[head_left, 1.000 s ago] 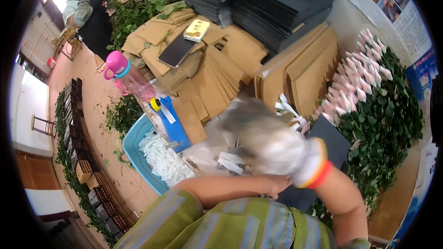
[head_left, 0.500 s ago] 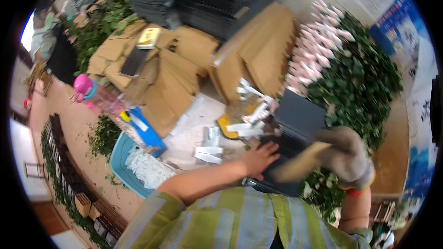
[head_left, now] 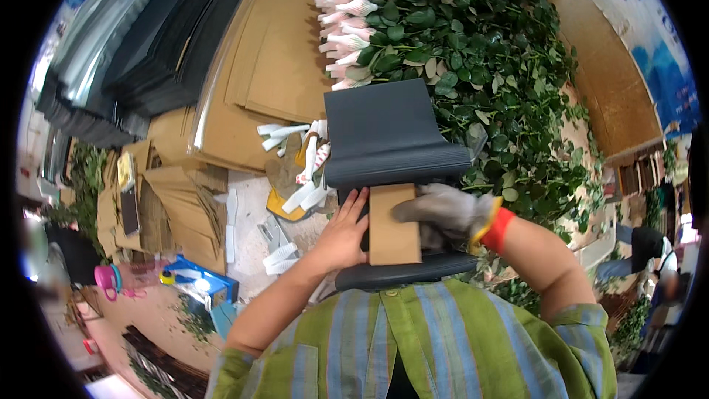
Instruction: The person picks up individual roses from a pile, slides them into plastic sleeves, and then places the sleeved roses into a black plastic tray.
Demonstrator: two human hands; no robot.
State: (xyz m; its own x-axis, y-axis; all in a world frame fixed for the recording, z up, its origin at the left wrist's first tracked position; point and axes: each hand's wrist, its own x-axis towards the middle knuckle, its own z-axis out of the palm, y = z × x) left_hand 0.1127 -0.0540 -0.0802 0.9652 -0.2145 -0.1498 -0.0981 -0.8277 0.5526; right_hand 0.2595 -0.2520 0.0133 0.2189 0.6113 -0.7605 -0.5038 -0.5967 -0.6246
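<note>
A tan piece of cardboard (head_left: 394,240) lies upright in front of my chest, over a dark sheet. My right hand (head_left: 450,210), in a grey work glove with a yellow and red cuff, grips the cardboard at its right edge, the gloved fingers partly over its face. Bare, my left hand (head_left: 341,236) rests along the cardboard's left edge with its fingers stretched out. Just beyond both hands lies a black ribbed sheet (head_left: 380,122), its near part curved into a thick roll. The underside of my right hand is hidden.
Long leafy flower stems (head_left: 473,66), heads in pale pink sleeves (head_left: 351,11), fill the far right. White sleeves (head_left: 301,196) and a yellow-grey glove (head_left: 281,181) lie to the left. Cardboard sheets (head_left: 277,52) and black stacks (head_left: 173,37) stand beyond. A pink-lidded bottle (head_left: 108,281) stands at lower left.
The view has swung to the right. My right hand has brought the cardboard piece leftward, down in front of me beside my left hand, which stays spread out.
</note>
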